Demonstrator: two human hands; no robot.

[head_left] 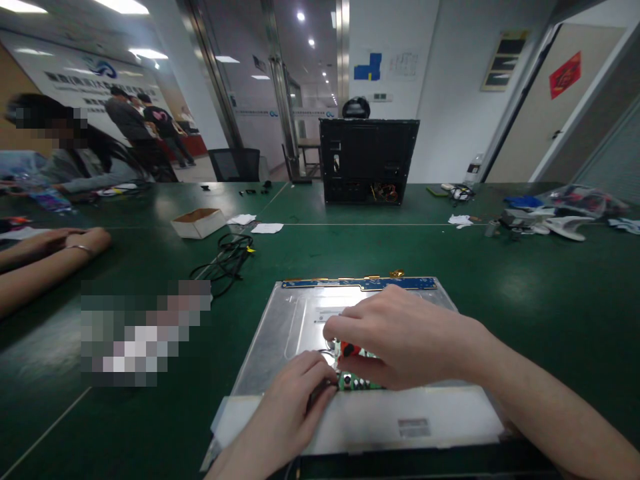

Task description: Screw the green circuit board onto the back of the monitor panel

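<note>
The right forearm enters from the lower right and slants up and inward, so that the right hand arches over the middle of a metal panel, back of the hand up and wrist bent slightly downward. Its fingers curl together with the thumb underneath, closed on a red-and-black object that is mostly hidden by the hand. Just below and behind it, a green circuit board lies on the panel, near the white strip along the near side. The left hand comes up from the bottom edge, knuckles raised, its fingertips at the board's left end beside a thin wire; whether they pinch anything I cannot tell. The panel rests on the green table, with a blue circuit strip along its far edge. A printed label on the metal and a grey label on the white strip are too small to read. The large wall sign at far left carries blurred characters and a blue swirl logo.
</note>
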